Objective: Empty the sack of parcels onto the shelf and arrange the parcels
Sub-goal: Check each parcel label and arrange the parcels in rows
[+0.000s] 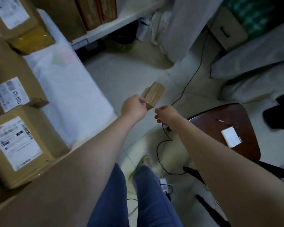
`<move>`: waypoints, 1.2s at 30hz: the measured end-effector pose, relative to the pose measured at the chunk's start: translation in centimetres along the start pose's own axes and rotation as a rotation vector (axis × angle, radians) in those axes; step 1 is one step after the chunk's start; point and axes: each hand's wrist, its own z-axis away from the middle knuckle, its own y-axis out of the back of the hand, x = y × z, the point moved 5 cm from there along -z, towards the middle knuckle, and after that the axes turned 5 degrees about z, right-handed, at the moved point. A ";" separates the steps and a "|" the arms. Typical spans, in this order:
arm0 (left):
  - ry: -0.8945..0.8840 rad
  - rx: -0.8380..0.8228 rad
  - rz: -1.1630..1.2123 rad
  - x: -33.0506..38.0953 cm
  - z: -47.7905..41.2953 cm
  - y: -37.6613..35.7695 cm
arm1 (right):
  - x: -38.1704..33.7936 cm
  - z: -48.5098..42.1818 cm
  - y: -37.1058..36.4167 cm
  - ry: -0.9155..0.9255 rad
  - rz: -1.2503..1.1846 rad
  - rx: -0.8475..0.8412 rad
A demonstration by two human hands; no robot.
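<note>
I am holding the small parcel (154,93) out over the floor (129,71), just to the right of the shelf (69,95) and not yet on it. The left hand (134,108) is pinching its near left corner between thumb and curled fingers, so most of the box is hanging beyond the grip. The right hand (166,114) is hovering just beside the near right corner with its fingers curled. I cannot tell whether it is touching the parcel or holding anything.

On the left, labelled parcels (18,145) are sitting along the shelf's left side, leaving a strip of the white cover bare nearest me. A black cable (192,79) is running across the floor under my hands and looping near my foot (143,163). To the right a dark chair (220,122) is carrying a small white box (231,136), and pale sacks (252,71) are lying far right.

The risk I am weighing is the grip: a corner pinch on taped, glossy cardboard is likely to slip or twist, dropping the parcel to the floor. Stepping towards the shelf, I am likely to snag the cable with a foot. Setting the parcel too near the shelf's right edge may let it slide off.
</note>
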 end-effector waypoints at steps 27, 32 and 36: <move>0.429 -0.184 0.070 -16.7 -36.4 -31.0 | 11.7 -45.6 -7.6 -0.343 -0.442 -0.116; 0.473 -0.247 0.172 -19.1 -40.7 -33.9 | 12.5 -50.0 -9.9 -0.296 -0.545 -0.165; 0.422 -0.177 0.219 -16.9 -38.4 -32.6 | 12.6 -47.4 -9.0 -0.312 -0.658 -0.177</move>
